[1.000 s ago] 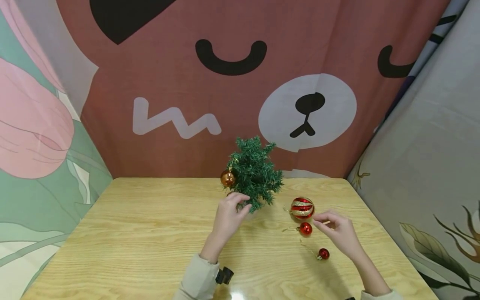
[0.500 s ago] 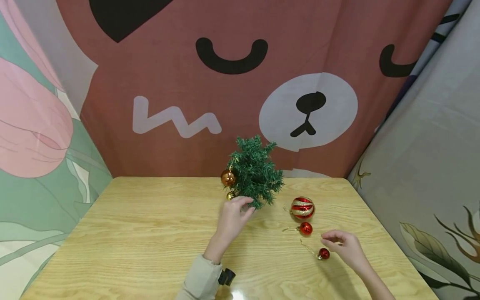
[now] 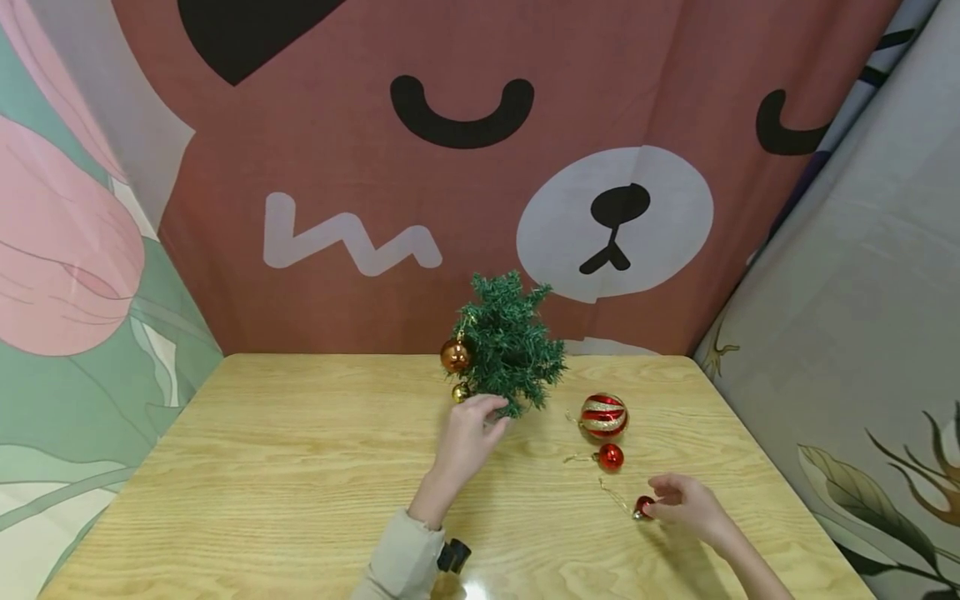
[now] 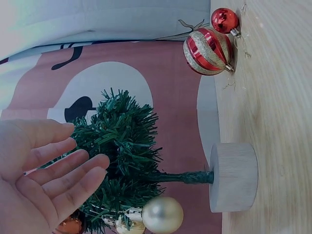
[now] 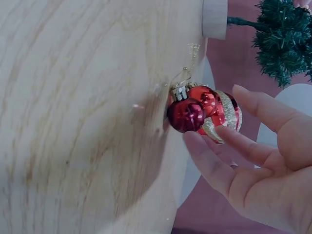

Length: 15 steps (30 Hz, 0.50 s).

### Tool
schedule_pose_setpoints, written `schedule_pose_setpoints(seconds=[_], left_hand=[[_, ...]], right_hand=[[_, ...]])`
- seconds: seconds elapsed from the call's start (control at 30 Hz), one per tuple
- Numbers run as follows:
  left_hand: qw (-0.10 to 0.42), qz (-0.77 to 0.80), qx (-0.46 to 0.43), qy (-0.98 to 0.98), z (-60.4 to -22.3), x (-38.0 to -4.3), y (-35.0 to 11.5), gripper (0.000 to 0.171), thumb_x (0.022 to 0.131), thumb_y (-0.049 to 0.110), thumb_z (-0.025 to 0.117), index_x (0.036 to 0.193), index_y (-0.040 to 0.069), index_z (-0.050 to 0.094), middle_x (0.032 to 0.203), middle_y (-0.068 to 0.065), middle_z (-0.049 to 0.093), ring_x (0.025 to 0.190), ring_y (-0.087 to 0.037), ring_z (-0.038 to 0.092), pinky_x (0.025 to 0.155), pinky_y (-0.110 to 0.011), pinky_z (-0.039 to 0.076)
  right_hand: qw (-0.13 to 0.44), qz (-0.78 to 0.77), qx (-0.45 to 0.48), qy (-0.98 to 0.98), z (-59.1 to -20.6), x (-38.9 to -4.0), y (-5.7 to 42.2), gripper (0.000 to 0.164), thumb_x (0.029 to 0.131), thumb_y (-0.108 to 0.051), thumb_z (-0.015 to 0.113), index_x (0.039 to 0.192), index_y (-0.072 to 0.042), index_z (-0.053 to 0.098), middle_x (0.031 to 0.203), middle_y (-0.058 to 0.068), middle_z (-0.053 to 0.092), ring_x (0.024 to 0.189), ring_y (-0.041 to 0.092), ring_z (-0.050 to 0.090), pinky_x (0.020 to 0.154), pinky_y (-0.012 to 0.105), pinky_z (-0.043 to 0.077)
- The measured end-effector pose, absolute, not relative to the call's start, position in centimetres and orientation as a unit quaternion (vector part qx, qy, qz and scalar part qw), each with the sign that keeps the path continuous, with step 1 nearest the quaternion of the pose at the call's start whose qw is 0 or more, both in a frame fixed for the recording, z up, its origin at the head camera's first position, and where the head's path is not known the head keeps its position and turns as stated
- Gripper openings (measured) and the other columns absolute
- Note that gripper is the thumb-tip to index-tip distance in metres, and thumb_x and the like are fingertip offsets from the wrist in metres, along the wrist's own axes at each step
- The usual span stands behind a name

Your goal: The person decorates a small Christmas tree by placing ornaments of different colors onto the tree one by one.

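Note:
A small green Christmas tree (image 3: 513, 333) stands at the back of the table on a round pale base (image 4: 234, 176). An amber bauble (image 3: 456, 356) and a small gold bauble (image 3: 461, 392) hang on its left side; the left wrist view also shows a pale gold bauble (image 4: 163, 215). My left hand (image 3: 467, 437) is at the lower front branches, fingers loosely extended, holding nothing. My right hand (image 3: 692, 507) reaches down to the small dark red bauble (image 3: 642, 506), its fingertips right at the ball and the thumb standing apart in the right wrist view (image 5: 263, 151).
Behind the dark red bauble lie a bright red bauble (image 3: 611, 457) and a large red-and-gold striped bauble (image 3: 604, 415), both with gold hanging loops. The wooden table (image 3: 285, 483) ends at printed curtains (image 3: 337, 308) at the back and sides.
My right hand has come down from beside the striped bauble to the dark red one. My left hand has shifted slightly right, so the small gold bauble shows.

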<state>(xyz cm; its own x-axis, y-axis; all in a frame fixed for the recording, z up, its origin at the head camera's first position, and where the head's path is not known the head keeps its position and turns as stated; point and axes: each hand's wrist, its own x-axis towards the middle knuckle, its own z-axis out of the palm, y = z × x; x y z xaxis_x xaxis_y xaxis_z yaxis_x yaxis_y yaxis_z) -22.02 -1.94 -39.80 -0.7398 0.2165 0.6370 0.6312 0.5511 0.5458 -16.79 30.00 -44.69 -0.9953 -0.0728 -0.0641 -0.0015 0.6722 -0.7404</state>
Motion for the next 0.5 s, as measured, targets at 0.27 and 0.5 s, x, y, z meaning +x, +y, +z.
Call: schedule_pose_setpoints(seconds=[0.27,0.5], left_hand=[[0.234,-0.408,-0.251,-0.846,-40.0,-22.2,-1.6,0.021,0.077,0.0,0.067,0.097,-0.006,0.065,0.098,-0.019,0.062,0.072,-0.022,0.062,0.058,-0.017,0.048],[0.209,-0.406,-0.251,-0.854,-39.8,-22.2,-1.5,0.021,0.079,0.002,0.066,0.099,-0.005,0.065,0.1,-0.018,0.061,0.077,-0.024,0.062,0.059,-0.016,0.048]], right_hand=[[0.064,-0.394,-0.034,0.916,-45.5,-17.4,30.3,0.046,0.071,-0.007,0.072,0.105,0.017,0.053,0.088,0.015,0.059,0.08,0.029,0.058,0.065,0.034,0.049],[0.085,-0.431,-0.074,0.895,-45.9,-17.8,30.4,0.035,0.075,-0.002,0.068,0.101,0.017,0.055,0.088,0.02,0.06,0.071,0.022,0.059,0.055,0.03,0.05]])
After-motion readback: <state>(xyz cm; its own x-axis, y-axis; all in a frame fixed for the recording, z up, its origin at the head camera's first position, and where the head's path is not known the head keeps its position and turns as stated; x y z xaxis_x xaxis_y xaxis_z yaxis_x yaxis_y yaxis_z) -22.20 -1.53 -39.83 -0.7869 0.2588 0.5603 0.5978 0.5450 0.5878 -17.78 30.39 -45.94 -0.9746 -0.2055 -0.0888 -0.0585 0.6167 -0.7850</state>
